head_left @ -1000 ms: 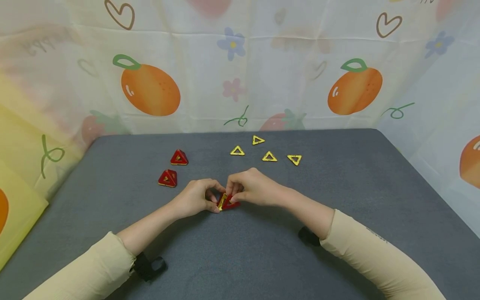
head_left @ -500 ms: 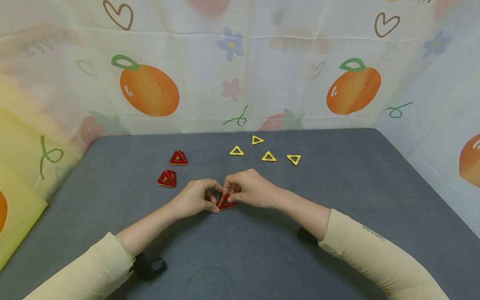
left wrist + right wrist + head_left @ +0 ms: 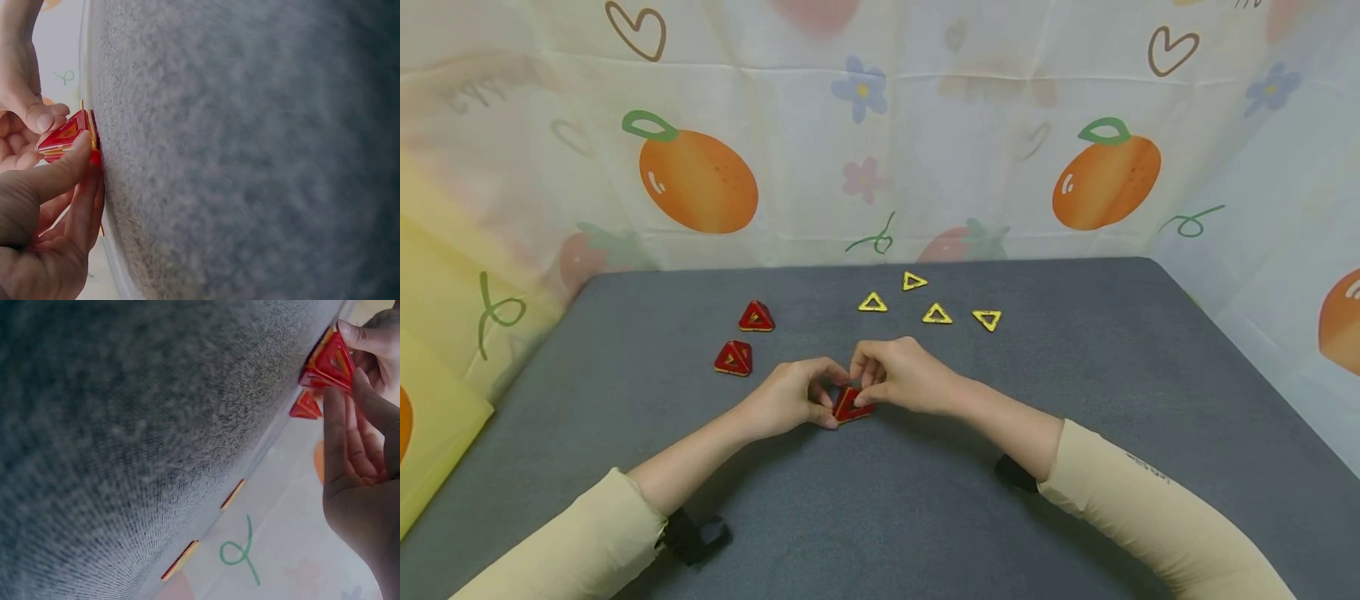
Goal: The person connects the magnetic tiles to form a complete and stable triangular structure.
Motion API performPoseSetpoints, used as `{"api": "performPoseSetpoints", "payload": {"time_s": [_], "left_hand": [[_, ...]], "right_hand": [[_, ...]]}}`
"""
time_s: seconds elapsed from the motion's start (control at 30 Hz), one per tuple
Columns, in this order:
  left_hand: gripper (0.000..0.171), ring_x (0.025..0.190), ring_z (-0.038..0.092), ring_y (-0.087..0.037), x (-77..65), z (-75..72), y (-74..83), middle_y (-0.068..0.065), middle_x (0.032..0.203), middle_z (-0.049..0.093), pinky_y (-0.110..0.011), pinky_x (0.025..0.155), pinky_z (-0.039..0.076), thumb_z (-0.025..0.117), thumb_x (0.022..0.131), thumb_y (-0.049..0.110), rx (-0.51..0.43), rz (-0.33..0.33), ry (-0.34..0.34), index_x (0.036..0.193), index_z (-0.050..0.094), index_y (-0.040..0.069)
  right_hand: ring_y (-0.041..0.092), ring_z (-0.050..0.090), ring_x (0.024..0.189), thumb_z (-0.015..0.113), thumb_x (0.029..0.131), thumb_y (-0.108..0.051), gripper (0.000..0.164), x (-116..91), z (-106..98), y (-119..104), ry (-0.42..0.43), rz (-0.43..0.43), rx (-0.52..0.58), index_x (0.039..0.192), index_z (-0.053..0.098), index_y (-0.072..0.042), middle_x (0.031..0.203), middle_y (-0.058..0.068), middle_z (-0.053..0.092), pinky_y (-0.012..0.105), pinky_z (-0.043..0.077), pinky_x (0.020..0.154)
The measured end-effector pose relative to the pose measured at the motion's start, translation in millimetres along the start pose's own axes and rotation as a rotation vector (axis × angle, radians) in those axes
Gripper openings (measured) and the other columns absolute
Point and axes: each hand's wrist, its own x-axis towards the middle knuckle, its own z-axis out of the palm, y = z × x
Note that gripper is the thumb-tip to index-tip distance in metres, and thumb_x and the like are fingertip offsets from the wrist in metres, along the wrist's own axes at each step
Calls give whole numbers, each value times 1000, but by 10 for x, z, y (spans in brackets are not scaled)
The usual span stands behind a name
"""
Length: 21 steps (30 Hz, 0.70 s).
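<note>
Between both hands, at the middle of the grey table, is a small red pyramid (image 3: 847,408) made of triangular pieces with yellow edges. My left hand (image 3: 792,396) holds its left side between thumb and fingers; in the left wrist view the thumb presses near the lower edge of the pyramid (image 3: 67,132). From the right, my right hand (image 3: 904,375) pinches it with thumb and curled fingers. In the right wrist view a red face of the pyramid (image 3: 331,365) with a triangular hole shows between the fingertips. Fingers partly cover its far side.
Two more red pyramids stand at the left, one farther back (image 3: 756,317) and one nearer (image 3: 733,358). Several flat yellow triangles lie toward the back, including one triangle (image 3: 872,309) behind the hands. A printed curtain (image 3: 805,167) hangs beyond the table's far edge.
A yellow inner side showed between the red pieces one second ago; a red face now covers it and the pieces meet as a pyramid. The hands have barely moved.
</note>
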Motion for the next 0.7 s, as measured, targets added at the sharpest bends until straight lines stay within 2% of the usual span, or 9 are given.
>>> {"api": "performPoseSetpoints", "payload": {"time_s": [0.13, 0.23, 0.37, 0.5, 0.7], "left_hand": [[32, 77, 67, -8, -24, -14, 32, -10, 98, 72, -23, 68, 53, 82, 79, 12, 15, -29, 24, 106, 65, 4], [20, 75, 65, -7, -39, -18, 51, -6, 88, 73, -22, 67, 50, 80, 82, 17, 29, -25, 38, 96, 69, 7], [14, 73, 63, -6, -49, -8, 50, -4, 86, 75, -22, 67, 50, 77, 86, 21, 17, -16, 34, 91, 74, 8], [15, 77, 69, -8, -53, 6, 35, -7, 90, 76, -24, 71, 55, 73, 89, 21, -39, -50, 26, 93, 76, 6], [16, 81, 75, -15, -38, 35, 39, -12, 94, 76, -30, 75, 60, 70, 91, 18, -110, -104, 55, 94, 76, 3]], "right_hand": [[2, 63, 69, 80, 82, -20, 20, -8, -14, 34, -38, 60, 5, 93, 67, -9, 80, 0, 71, 17, 51, 61], [1, 61, 65, 79, 84, -23, 16, -7, -17, 50, -93, 110, 4, 90, 70, -11, 77, -1, 73, 17, 48, 59], [4, 62, 63, 75, 87, -22, 15, -6, -12, 53, -141, 148, 42, 95, 73, -10, 78, 1, 74, 18, 49, 59], [8, 68, 67, 70, 91, -19, 13, -1, 7, 42, -164, 169, 108, 98, 74, -9, 83, 4, 74, 20, 55, 62], [8, 69, 68, 68, 92, -18, 9, 12, 48, 54, -161, 173, 114, 91, 73, -10, 81, 5, 73, 20, 56, 63]]}}
